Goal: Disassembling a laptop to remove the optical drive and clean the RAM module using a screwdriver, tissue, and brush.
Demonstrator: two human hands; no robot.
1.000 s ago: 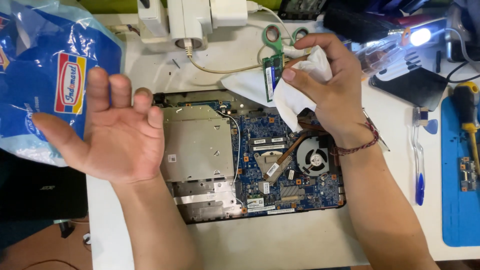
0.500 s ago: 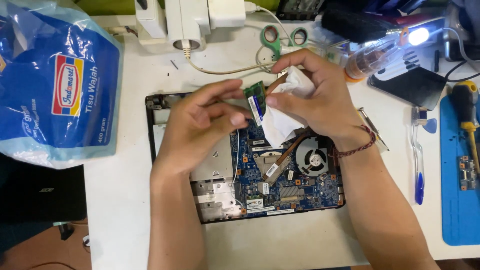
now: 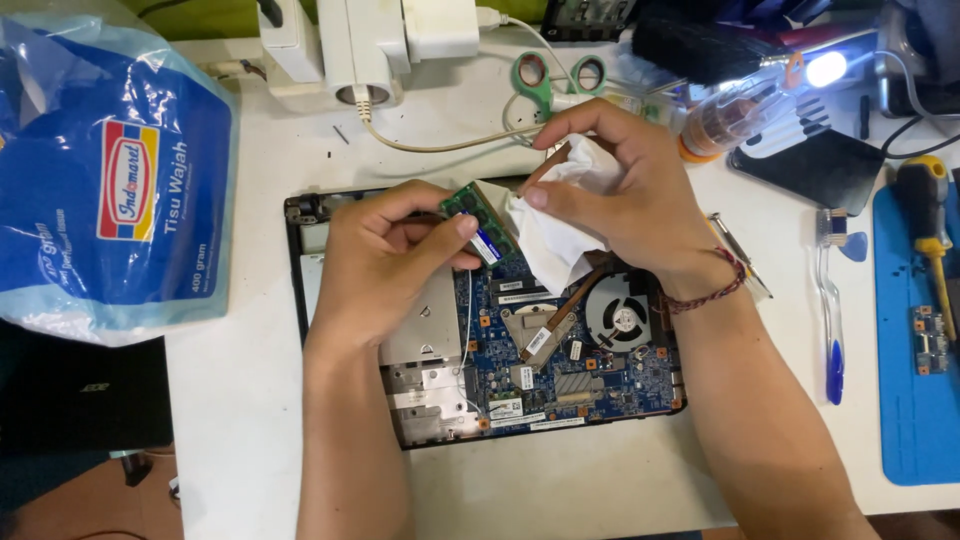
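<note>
My left hand [image 3: 385, 265] pinches a small green memory module [image 3: 478, 222] by one end, above an opened laptop [image 3: 545, 350]. My right hand [image 3: 635, 205] holds a crumpled white tissue [image 3: 552, 235] and presses it against the module's other end. Both hands meet over the laptop's upper middle. Below them lie the blue circuit board, a copper heat pipe and a round fan [image 3: 618, 318], all exposed.
A large blue tissue bag [image 3: 110, 190] lies at the left. A white power strip [image 3: 365, 45], green-handled scissors [image 3: 548, 75] and a lit lamp [image 3: 825, 68] sit at the back. At the right are a toothbrush [image 3: 830, 310], a blue mat [image 3: 915, 340] and a yellow screwdriver [image 3: 935, 235].
My left hand came away from the tissue bag, crossed to the right and took hold of the memory module. My right hand stayed over the laptop with the tissue.
</note>
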